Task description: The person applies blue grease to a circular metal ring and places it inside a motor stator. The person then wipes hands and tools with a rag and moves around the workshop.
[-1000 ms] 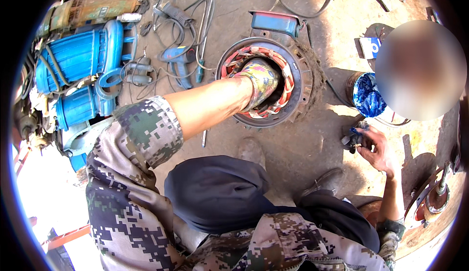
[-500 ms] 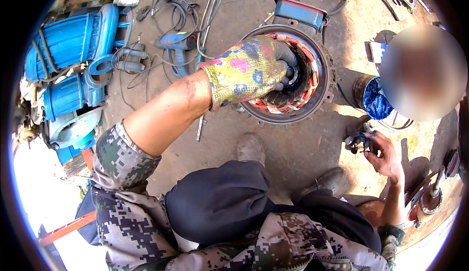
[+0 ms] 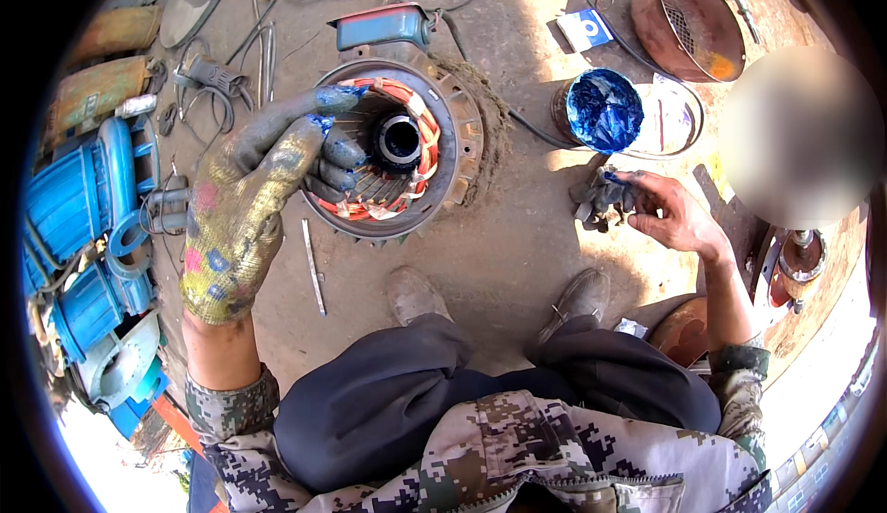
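Note:
My left hand (image 3: 263,180), in a yellow patterned work glove with grey fingers, is raised beside the motor housing (image 3: 467,139). Its fingers are apart and partly bent, with blue grease on the tips and nothing between them. Inside the housing, orange-red windings (image 3: 430,148) circle a dark bore with a metal ring (image 3: 400,140) in it. To the right, the bare fingers of my right hand (image 3: 679,213) are closed on a crumpled dark rag (image 3: 602,199); a fingertip is smeared blue. Just beyond the rag stands an open can of blue grease (image 3: 605,111).
Blue motor housings (image 3: 78,194) crowd the left side. Cables and a grey power tool (image 3: 212,74) lie farther back. A rusty round pan (image 3: 688,28) and a blue-white box (image 3: 584,30) sit at far right. A thin metal strip (image 3: 313,268) lies near my feet.
My left hand has come out of the motor's bore and moved left, showing blue grease on its fingertips. The view has shifted right. My right hand stays at the rag.

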Motion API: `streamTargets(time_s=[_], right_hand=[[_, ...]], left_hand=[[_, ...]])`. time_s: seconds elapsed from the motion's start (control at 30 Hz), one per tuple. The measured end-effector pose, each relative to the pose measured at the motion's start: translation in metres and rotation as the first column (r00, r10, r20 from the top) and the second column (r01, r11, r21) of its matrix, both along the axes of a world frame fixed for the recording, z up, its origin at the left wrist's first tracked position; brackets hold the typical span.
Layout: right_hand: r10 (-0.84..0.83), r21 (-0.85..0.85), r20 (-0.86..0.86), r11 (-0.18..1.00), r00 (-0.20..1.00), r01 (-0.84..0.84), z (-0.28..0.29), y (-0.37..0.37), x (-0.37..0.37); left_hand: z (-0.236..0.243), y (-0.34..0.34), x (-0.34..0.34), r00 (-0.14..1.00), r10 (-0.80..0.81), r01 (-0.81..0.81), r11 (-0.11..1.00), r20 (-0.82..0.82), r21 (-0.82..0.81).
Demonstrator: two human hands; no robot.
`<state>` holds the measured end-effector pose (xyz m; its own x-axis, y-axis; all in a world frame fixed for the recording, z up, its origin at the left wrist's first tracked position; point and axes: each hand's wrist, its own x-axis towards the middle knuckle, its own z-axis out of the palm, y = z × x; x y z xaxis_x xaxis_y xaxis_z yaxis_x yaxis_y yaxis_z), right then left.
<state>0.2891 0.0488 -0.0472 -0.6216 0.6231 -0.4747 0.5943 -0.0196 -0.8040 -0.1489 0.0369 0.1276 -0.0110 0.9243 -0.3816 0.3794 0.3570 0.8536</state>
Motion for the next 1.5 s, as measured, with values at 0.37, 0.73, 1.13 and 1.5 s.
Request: streamTargets(time_s=[0.37, 0.73, 1.13, 1.5], right_hand=[[-0.142, -0.045, -0.098, 0.989, 0.985, 0.138, -0.010, -0.002, 0.016], [-0.155, -0.132, -0.103, 0.981, 0.983, 0.141, -0.026, -0.017, -0.017], [-0.249, -0.212, -0.105, 0.952, 0.963, 0.223, -0.064, -0.033, -0.014], [-0.103, -0.023, 0.343, 0.993, 0.934, 0.118, -0.053, -0.047, -0.003]], left_hand=[[0.029, -0.024, 0.044, 0.981, -0.192, 0.192, 0.981, 0.026, -0.020], [0.042, -0.052, 0.078, 0.982, -0.183, 0.183, 0.983, -0.049, -0.012], [0.014, -0.046, 0.074, 0.891, -0.453, 0.446, 0.878, -0.007, -0.172], [0.029, -0.036, 0.078, 0.810, -0.584, 0.562, 0.798, -0.051, -0.218]])
